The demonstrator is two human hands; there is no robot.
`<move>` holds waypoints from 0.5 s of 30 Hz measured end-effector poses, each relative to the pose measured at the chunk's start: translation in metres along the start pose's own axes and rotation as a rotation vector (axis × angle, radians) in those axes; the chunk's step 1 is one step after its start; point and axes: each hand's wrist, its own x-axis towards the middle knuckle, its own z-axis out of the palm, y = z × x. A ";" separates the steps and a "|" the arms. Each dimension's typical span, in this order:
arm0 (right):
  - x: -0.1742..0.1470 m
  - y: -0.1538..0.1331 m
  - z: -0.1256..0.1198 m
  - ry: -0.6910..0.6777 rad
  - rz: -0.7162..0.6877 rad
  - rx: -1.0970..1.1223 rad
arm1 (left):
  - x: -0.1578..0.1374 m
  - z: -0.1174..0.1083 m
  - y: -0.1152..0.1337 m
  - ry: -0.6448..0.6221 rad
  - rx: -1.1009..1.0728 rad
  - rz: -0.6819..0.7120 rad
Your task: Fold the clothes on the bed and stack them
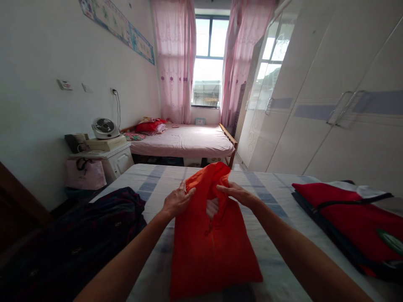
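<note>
An orange hooded jacket (209,256) lies folded into a long block on the striped bed in front of me, its front zip facing up. The hood is raised at the far end, with its opening toward me and pale lining showing below it. My left hand (178,199) grips the left side of the hood between thumb and fingers. On the opposite side, my right hand (237,193) holds the hood's right edge, thumb near the opening. Some fingertips of both hands are hidden behind the cloth.
Dark plaid clothing (94,235) lies to the left on the bed (267,184). Folded red, white and dark clothes (349,214) are stacked at the right. Beyond are a pink-covered bed (189,140), a cabinet (121,159) with a fan (105,127), and a white wardrobe (315,84).
</note>
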 end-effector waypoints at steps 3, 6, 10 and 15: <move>0.004 -0.005 0.004 0.125 -0.042 -0.001 | 0.016 0.002 0.001 -0.072 -0.137 -0.031; 0.003 -0.008 0.003 0.349 0.000 -0.240 | 0.018 0.006 -0.003 -0.099 -0.280 -0.039; -0.005 -0.010 0.004 0.577 -0.010 -0.476 | 0.018 0.009 -0.019 -0.001 -0.383 -0.056; -0.001 -0.002 0.004 0.475 0.105 -0.488 | 0.019 0.008 -0.031 -0.073 -0.336 -0.055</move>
